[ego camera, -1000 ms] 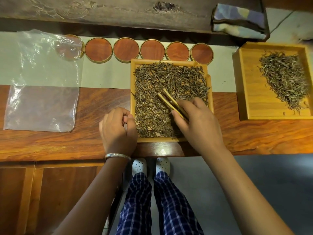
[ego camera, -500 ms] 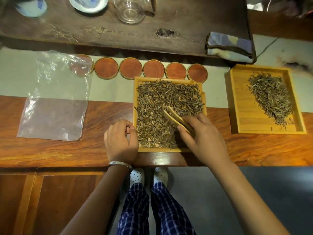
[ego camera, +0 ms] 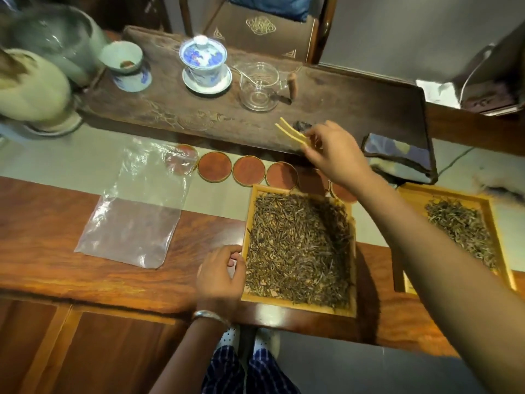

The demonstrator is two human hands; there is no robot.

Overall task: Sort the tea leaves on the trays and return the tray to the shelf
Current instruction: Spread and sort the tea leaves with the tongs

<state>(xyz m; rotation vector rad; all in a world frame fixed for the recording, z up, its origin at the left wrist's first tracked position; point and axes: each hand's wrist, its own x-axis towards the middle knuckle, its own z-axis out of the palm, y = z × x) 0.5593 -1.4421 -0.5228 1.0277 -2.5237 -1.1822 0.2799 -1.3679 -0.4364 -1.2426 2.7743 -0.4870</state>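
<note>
A wooden tray (ego camera: 298, 306) full of dark tea leaves (ego camera: 298, 245) lies on the table's front edge. My left hand (ego camera: 220, 277) rests against its left rim, fingers curled with nothing in them. My right hand (ego camera: 335, 155) is raised beyond the tray, over the near edge of the dark tea board (ego camera: 355, 109), pinching bamboo tweezers (ego camera: 289, 132) that point up and left. A second wooden tray (ego camera: 409, 191) with a smaller heap of tea leaves (ego camera: 460, 231) sits to the right, partly hidden behind my right forearm.
A row of round red coasters (ego camera: 214, 166) lies behind the tray, a clear plastic bag (ego camera: 142, 211) to its left. On the tea board stand a blue-and-white lidded cup (ego camera: 203, 64), a glass pitcher (ego camera: 260, 86) and a small cup (ego camera: 126, 64). A folded cloth (ego camera: 397, 155) lies at its right end.
My right hand lifted the tweezers out of the tea tray and carried them away toward the tea board. The view tilted up. My left hand stayed at the tray's left rim.
</note>
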